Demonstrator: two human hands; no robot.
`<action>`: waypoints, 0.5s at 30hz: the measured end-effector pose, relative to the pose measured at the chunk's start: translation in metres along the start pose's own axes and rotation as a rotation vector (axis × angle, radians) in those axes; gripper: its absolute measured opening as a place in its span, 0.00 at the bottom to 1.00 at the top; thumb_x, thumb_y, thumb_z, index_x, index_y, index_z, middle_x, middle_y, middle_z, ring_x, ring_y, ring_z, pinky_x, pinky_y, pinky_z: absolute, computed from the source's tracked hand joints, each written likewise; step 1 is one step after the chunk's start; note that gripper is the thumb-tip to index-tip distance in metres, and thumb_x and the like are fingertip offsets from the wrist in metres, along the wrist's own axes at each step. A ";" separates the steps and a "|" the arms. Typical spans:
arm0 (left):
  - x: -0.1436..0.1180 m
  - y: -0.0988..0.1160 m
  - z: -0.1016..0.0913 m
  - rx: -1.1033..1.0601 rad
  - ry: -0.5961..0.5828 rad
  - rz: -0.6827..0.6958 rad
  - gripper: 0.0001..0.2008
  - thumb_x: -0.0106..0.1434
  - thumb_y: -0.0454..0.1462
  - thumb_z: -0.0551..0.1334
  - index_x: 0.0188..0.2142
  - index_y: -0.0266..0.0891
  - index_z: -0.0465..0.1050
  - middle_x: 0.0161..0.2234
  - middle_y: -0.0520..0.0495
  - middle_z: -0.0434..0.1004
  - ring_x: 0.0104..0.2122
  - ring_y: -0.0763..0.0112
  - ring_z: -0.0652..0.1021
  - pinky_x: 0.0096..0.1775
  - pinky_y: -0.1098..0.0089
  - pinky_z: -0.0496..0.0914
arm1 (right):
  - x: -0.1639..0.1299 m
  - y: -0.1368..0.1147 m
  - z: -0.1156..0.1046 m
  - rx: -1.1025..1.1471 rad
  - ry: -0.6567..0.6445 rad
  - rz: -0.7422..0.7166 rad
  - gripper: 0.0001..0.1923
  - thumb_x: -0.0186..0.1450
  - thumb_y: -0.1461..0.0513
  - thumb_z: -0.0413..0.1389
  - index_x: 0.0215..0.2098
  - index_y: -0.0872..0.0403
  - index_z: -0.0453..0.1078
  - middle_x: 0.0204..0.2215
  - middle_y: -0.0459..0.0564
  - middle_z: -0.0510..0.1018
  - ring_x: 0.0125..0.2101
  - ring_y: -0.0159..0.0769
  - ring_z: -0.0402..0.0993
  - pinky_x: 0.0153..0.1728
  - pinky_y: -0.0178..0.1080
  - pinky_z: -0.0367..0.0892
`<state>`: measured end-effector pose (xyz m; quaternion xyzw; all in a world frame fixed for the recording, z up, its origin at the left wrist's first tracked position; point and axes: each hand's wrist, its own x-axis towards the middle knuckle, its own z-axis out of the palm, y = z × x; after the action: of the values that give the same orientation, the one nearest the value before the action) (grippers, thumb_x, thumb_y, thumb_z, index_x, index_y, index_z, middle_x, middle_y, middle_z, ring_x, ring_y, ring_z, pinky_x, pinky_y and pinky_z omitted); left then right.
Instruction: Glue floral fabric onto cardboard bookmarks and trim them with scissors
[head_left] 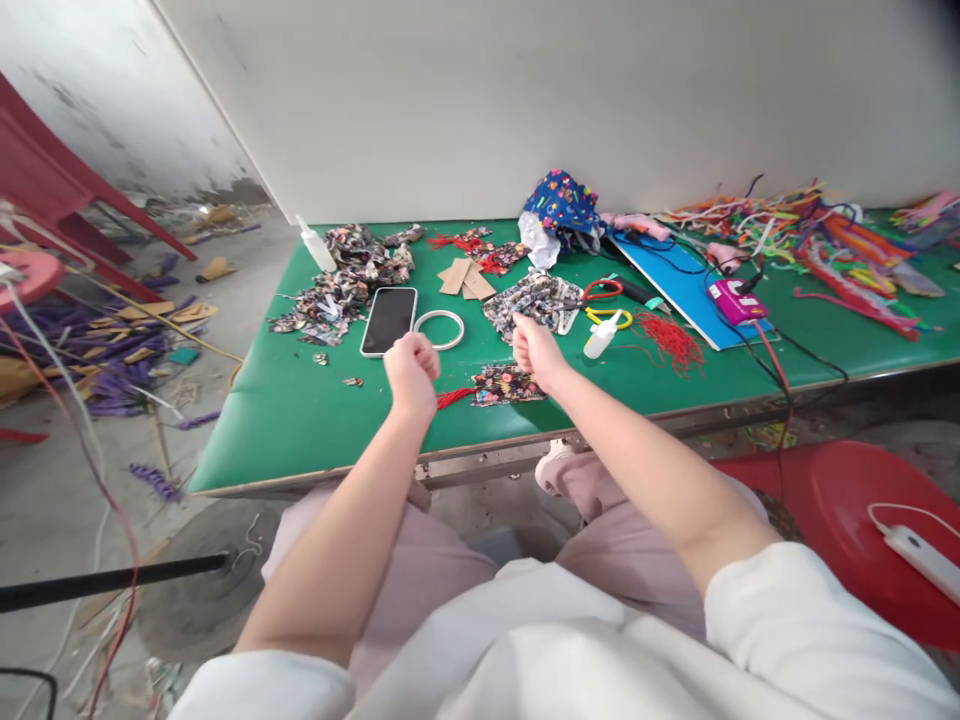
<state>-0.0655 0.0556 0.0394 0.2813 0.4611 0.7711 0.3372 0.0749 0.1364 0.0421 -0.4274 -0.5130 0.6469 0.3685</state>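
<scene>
My left hand (412, 368) is closed in a fist over the green table, just below a phone (391, 318) with a dark screen and a white ring (450, 330). My right hand (537, 350) is also a fist, held above a floral fabric pouch with a red tassel (501, 386) and near a pile of patterned fabric pieces (531, 300). Nothing shows sticking out of either fist. Right of it stand a small white bottle (602, 336), scissors with red and yellow handles (616, 318) and a bundle of red threads (670, 342).
Fabric scraps (334, 285) and another white bottle (316, 243) lie at the back left. Brown card pieces (466, 279), a blue board (679, 290), a corded magenta device (736, 301) and colourful cords (832, 245) sit farther along. A red stool (847, 500) stands right.
</scene>
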 end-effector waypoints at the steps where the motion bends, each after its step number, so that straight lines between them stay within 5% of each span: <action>1: 0.000 0.002 -0.011 0.012 0.034 0.054 0.18 0.53 0.37 0.53 0.13 0.39 0.45 0.12 0.59 0.42 0.13 0.82 0.48 0.17 0.75 0.42 | 0.000 -0.011 0.003 0.017 -0.014 -0.007 0.27 0.63 0.49 0.46 0.13 0.51 0.43 0.08 0.35 0.43 0.10 0.22 0.38 0.12 0.31 0.36; 6: -0.006 -0.004 -0.041 0.083 0.101 0.209 0.17 0.52 0.34 0.54 0.12 0.39 0.49 0.12 0.57 0.47 0.14 0.81 0.52 0.18 0.74 0.43 | -0.007 -0.018 0.029 0.134 -0.048 -0.106 0.27 0.63 0.48 0.46 0.13 0.52 0.45 0.09 0.35 0.44 0.10 0.21 0.40 0.12 0.30 0.39; 11: -0.015 -0.004 -0.040 0.079 0.031 0.211 0.18 0.55 0.33 0.52 0.13 0.40 0.46 0.12 0.58 0.44 0.14 0.80 0.51 0.18 0.73 0.44 | -0.006 0.033 0.037 0.099 0.028 -0.030 0.28 0.58 0.48 0.54 0.12 0.52 0.47 0.08 0.36 0.49 0.11 0.20 0.44 0.12 0.30 0.41; 15: -0.023 -0.001 -0.040 0.098 0.005 0.247 0.20 0.57 0.36 0.53 0.13 0.40 0.47 0.13 0.57 0.44 0.14 0.79 0.52 0.19 0.72 0.45 | 0.003 0.017 0.027 0.149 0.004 0.060 0.29 0.62 0.45 0.46 0.12 0.51 0.42 0.08 0.35 0.43 0.09 0.22 0.37 0.11 0.32 0.34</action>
<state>-0.0811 0.0176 0.0195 0.3503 0.4610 0.7839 0.2242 0.0481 0.1260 0.0284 -0.4152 -0.4495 0.6932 0.3809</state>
